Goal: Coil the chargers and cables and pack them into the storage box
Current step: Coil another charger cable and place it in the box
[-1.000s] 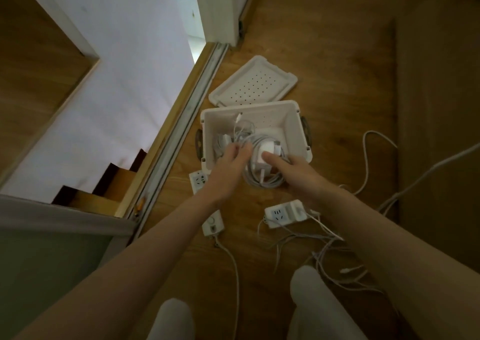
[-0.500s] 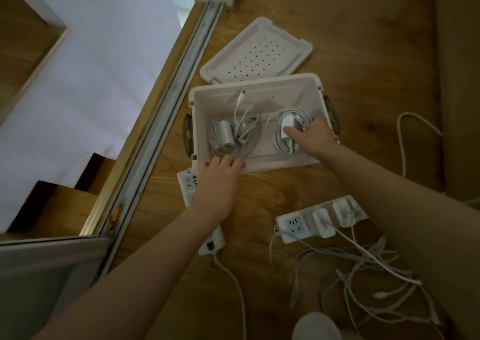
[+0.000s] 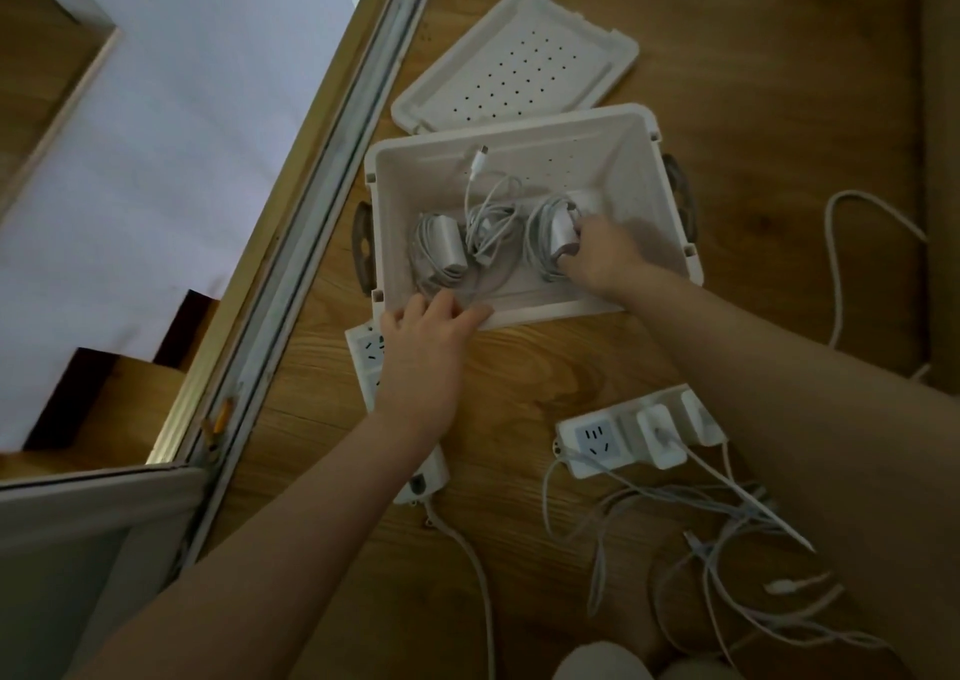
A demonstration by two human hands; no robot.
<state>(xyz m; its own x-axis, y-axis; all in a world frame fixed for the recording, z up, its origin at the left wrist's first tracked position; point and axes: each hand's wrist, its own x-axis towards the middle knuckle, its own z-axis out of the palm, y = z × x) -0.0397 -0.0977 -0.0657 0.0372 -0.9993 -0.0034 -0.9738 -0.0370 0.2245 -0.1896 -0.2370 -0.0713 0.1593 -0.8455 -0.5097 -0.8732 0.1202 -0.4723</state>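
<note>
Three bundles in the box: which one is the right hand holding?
The rightmost coiled charger; the right hand grips its adapter. The left charger and the middle cable coil lie clear of it.

Storage box (image 3: 545, 167) and perforated lid (image 3: 519, 66): off-white moulded plastic, smooth and matt; side handles (image 3: 363, 248) of a darker material. Charger (image 3: 563, 232), power strip (image 3: 592, 443) and loose cables (image 3: 727, 575): smooth white plastic with a slight sheen. Floor (image 3: 753, 81): wood with visible grain and a low-gloss finish; door track (image 3: 311, 211): dull metal with a brass-toned edge.
</note>
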